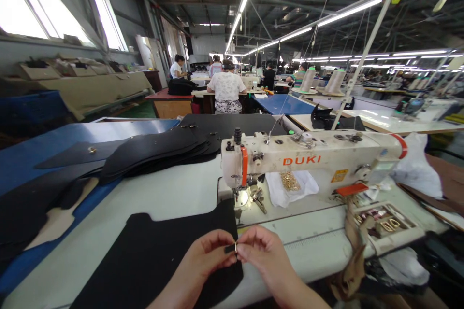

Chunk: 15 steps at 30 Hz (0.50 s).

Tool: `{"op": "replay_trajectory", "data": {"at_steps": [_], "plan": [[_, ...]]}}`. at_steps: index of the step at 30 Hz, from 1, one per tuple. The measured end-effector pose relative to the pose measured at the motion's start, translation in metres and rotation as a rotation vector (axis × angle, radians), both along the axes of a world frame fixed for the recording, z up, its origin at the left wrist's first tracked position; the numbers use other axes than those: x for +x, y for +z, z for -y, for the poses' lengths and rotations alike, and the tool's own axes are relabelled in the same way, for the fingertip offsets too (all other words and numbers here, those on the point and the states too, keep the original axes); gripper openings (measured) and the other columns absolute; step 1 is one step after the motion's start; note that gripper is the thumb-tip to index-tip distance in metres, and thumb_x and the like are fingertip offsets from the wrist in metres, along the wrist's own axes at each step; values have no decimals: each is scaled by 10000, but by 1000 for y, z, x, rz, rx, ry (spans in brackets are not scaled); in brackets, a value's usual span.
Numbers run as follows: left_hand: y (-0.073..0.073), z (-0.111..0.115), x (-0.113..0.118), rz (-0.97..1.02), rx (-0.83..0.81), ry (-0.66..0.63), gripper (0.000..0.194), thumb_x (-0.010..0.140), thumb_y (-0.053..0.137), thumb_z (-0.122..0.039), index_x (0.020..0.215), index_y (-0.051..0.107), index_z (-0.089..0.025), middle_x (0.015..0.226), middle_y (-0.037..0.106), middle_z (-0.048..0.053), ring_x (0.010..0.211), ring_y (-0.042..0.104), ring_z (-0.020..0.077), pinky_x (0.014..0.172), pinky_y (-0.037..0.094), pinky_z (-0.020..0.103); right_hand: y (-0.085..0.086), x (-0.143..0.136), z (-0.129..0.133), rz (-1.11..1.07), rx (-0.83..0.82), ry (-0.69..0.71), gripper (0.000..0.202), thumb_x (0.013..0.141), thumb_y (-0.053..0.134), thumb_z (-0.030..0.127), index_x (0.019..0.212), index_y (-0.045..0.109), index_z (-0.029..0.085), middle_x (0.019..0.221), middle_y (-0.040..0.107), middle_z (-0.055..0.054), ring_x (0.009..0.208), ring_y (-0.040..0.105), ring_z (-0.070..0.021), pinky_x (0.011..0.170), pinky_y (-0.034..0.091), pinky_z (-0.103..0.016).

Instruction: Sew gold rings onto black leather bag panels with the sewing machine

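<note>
My left hand (212,252) pinches a short black strip (229,249) between thumb and fingertips. Meeting it fingertip to fingertip, my right hand (260,247) pinches a thin gold-coloured metal ring (236,248) at the strip's end. Fingers partly cover both small pieces, so the ring's full shape is hidden. Both hands are above the right edge of a large black cut panel (155,246), which lies flat on the pale table. The panel's far corner reaches close to the needle area of a white sewing machine (348,149), just beyond my hands.
A white bag of small gold fittings (290,182) lies under the machine arm. At right sits a tray (402,239) with metal rings. Stacked black panels (155,149) spread across the left. A thread stand pole (364,58) rises behind the machine. Several people work farther back.
</note>
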<state>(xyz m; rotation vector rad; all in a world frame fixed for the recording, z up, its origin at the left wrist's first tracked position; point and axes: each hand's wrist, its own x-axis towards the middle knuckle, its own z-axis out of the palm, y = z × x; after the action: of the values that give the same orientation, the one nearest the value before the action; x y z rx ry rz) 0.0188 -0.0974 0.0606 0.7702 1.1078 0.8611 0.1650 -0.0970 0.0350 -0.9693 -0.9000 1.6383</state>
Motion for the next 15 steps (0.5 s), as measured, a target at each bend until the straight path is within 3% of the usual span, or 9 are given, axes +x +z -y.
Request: {"op": "replay_trajectory", "data": {"at_steps": [4,7,11,15], "plan": [[12,-1,1,-107,-15,-46,258,542,764,-317,670,632,-137,613,649,-1,616,578,119,638,437,217,-2,4,3,82,79,8,234,635,743,347,685,617,157,600,621,3,582,556,-117,591,425,-240],[12,-5,-2,-213,61,-121,172,551,692,-266,635,603,-146,558,616,-22,573,553,124,595,410,224,1,5,10,251,167,16,185,727,654,316,832,623,167,751,654,-24,683,586,-143,631,432,-255],[7,-8,-4,-423,233,-145,87,587,613,-235,602,584,-155,553,570,-46,553,504,116,547,356,219,4,2,17,518,268,-9,291,660,693,208,932,591,183,861,640,-25,794,596,-176,709,447,-283],[6,-7,-3,-504,243,-156,110,613,607,-270,605,568,-167,556,573,-44,571,532,137,557,375,231,4,4,16,554,326,-11,157,681,648,150,826,595,178,772,625,-10,743,595,-161,707,453,-272]]}}
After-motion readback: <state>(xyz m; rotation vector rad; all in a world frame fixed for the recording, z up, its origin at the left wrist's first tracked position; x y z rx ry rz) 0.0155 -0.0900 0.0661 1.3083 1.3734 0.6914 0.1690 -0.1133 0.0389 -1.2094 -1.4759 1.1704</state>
